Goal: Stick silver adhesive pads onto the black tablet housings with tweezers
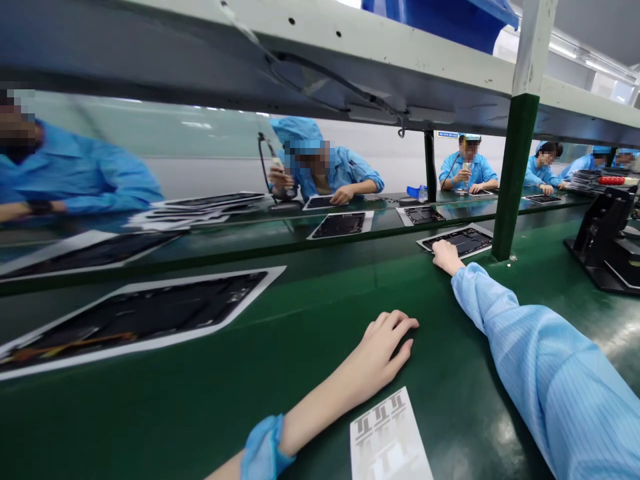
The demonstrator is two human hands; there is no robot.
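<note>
Printed white sheet [387, 437] lies nearest, at 6 o'clock on the green counter [450, 400], just below the L grip [377, 353], which rests on the counter w/ fingers loosely curled, part open, holding nothing; a blue cuff [265, 447] sits at the wrist. R grip [447, 257] reaches to approx 1 o'clock, fingertips at the near edge of a dark circuit panel [457, 241] on white backing, w/ a striped blue sleeve [550, 380] trailing behind; can't tell if it's pinching the edge or only touching. Panel sits just left of a green shelf post [510, 180], so main risk: a slide to the right could knock it into the post, b/c the gap is small. Dragging the sleeve could shift things, and bare fingers could mark exposed parts. Larger dark panel [135, 320] lies at 9 o'clock, so a careless L sweep could catch its corner. A co-worker [320, 167] in blue is bent over at 12 o'clock across the counter; black stand [605, 240] at 2 o'clock.
</note>
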